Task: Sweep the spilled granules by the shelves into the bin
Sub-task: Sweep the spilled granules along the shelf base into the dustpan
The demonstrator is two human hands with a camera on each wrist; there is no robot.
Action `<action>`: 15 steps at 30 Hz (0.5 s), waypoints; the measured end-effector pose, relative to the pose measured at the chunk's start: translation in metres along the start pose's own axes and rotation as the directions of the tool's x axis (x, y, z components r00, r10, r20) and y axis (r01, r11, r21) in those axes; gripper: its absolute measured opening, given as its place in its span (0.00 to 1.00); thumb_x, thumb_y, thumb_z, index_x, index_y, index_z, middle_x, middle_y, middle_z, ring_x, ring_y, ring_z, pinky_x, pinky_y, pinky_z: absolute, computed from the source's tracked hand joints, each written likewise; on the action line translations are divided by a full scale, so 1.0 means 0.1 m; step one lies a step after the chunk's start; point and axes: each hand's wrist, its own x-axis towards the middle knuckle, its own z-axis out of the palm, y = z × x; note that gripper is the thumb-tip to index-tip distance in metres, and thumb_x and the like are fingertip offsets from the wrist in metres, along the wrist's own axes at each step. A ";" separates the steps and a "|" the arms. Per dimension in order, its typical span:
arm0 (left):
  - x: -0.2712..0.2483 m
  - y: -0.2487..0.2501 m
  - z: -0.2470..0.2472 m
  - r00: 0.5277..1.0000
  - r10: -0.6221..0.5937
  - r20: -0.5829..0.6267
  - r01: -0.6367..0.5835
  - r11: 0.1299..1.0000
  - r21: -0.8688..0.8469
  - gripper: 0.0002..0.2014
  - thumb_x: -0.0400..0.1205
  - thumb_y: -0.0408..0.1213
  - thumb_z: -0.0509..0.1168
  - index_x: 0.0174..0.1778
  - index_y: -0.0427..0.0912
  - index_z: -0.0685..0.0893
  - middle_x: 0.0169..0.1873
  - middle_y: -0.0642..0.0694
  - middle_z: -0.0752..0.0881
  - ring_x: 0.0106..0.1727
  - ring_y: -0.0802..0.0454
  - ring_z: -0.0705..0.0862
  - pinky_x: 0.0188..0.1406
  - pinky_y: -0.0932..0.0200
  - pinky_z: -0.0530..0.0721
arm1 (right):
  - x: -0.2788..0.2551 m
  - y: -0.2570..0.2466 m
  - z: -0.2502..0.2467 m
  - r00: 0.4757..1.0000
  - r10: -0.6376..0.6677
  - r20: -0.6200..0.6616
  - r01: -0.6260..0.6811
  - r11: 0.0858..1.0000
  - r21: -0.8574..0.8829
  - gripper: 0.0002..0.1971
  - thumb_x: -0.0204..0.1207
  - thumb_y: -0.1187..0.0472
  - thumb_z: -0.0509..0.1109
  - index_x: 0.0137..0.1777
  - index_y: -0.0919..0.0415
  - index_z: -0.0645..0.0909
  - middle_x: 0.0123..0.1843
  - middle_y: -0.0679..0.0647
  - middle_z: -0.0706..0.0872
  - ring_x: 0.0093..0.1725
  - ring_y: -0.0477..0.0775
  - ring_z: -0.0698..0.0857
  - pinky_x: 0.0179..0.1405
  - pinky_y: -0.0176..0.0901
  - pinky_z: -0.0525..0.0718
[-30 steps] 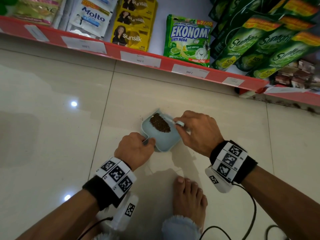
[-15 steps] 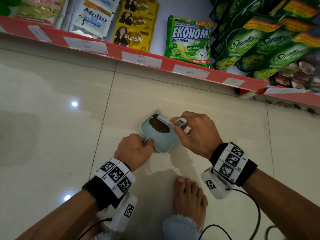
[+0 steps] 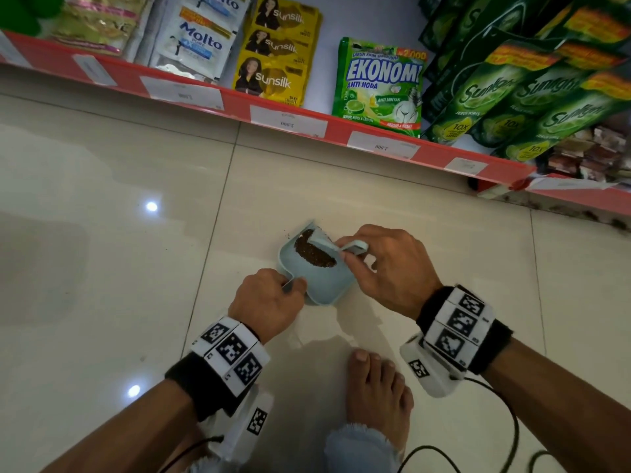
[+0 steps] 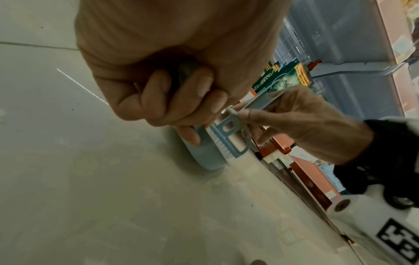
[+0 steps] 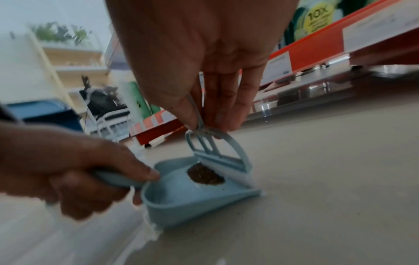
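A small pale blue dustpan (image 3: 322,283) (image 5: 181,202) lies on the floor tile, its mouth toward the shelf. A dark brown heap of granules (image 3: 314,254) (image 5: 205,176) sits inside it near the lip. My left hand (image 3: 268,303) (image 4: 172,96) grips the dustpan's handle. My right hand (image 3: 386,264) (image 5: 204,100) pinches the handle of a small blue brush (image 3: 324,240) (image 5: 219,154) (image 4: 229,130), whose white bristles stand at the pan's lip beside the heap. A few stray grains (image 3: 288,235) lie just outside the lip.
A red shelf edge (image 3: 290,122) with price labels runs across just beyond the pan, stocked with sachets and green pouches (image 3: 379,83). My bare foot (image 3: 375,397) stands behind the pan. Cables (image 3: 505,435) trail from my right wrist. No bin shows.
The brush has shifted a little toward the pan's far lip, drawing the heap into a longer shape. My left hand and the dustpan have stayed put.
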 end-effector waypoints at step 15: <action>-0.04 -0.05 0.01 1.000 0.001 -0.018 -0.001 1.000 0.000 0.22 0.84 0.51 0.61 0.43 0.37 0.92 0.35 0.42 0.90 0.36 0.49 0.85 0.31 0.62 0.74 | 0.39 0.38 -0.03 0.997 -0.040 0.070 0.055 0.972 -0.230 0.15 0.82 0.62 0.65 0.66 0.54 0.85 0.57 0.51 0.86 0.54 0.58 0.85 0.42 0.49 0.85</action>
